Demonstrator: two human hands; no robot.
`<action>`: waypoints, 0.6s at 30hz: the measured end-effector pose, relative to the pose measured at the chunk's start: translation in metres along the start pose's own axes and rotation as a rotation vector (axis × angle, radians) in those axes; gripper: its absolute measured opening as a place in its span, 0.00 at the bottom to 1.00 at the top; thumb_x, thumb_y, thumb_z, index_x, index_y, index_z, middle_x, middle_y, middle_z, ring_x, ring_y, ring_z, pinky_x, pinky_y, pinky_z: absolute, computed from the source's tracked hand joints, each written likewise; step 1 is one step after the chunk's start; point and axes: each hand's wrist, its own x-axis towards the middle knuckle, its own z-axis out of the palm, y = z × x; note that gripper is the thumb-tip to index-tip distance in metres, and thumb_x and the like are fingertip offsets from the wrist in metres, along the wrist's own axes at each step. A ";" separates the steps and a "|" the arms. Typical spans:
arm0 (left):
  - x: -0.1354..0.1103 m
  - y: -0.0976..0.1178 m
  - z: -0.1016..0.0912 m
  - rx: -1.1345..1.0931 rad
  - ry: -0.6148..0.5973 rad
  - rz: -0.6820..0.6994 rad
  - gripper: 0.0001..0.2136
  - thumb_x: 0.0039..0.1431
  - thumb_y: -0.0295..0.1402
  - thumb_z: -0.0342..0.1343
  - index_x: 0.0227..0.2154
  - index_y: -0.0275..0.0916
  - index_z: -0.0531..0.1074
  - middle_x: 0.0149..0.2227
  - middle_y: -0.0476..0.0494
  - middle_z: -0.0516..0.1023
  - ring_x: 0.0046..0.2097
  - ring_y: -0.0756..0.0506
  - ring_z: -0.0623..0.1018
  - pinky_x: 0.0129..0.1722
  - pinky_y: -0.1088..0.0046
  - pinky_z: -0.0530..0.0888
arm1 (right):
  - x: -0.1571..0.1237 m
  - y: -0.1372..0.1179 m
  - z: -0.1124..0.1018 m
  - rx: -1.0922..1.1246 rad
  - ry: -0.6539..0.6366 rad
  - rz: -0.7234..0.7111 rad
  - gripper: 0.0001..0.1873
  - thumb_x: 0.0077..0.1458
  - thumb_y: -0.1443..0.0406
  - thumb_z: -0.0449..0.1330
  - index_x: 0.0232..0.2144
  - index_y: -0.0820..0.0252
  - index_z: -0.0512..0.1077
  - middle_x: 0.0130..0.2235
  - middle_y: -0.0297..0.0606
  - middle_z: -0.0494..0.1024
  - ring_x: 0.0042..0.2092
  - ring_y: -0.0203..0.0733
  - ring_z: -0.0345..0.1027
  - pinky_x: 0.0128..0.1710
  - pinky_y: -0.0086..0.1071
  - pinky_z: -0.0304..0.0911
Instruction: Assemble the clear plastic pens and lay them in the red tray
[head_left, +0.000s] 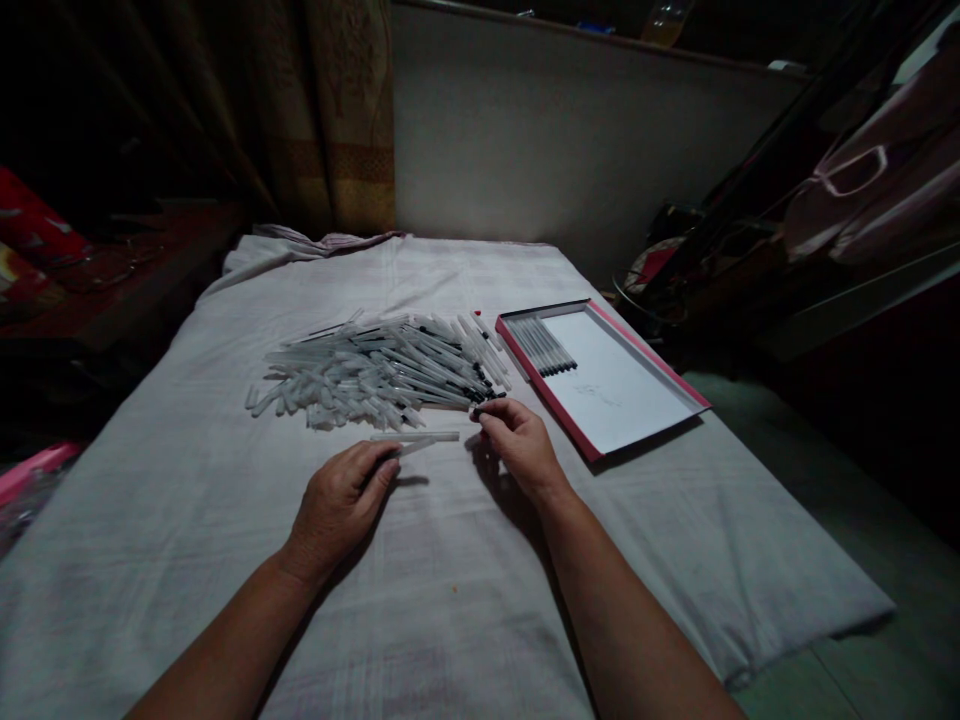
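My left hand [341,500] is closed, thumb against fingers, on a thin translucent pen barrel [417,446] that points to the right. Just behind it, another clear barrel [446,436] lies on the cloth. My right hand [523,450] pinches a small black-tipped piece [475,411], too small to make out fully, at the right front edge of the pile. A large heap of clear pen parts [360,370], several with black ends, spreads beyond both hands. Right of it sits a shallow red-edged box lid [551,412], with a row of black-tipped pens [541,345] in its far left corner.
A pale checked cloth [420,600] covers the table. A tiny red thing [478,313] lies behind the heap. A wall [517,140] and a curtain [330,120] stand at the back. Pink fabric [862,190] hangs at the right, and a dark red surface [150,260] is at the left.
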 end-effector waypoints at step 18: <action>0.001 0.003 -0.001 0.001 -0.015 -0.005 0.12 0.67 0.40 0.51 0.42 0.40 0.77 0.39 0.43 0.84 0.39 0.44 0.83 0.43 0.69 0.78 | -0.014 -0.013 0.014 0.543 -0.356 0.225 0.17 0.42 0.60 0.71 0.36 0.56 0.76 0.29 0.31 0.76 0.25 0.30 0.63 0.18 0.20 0.54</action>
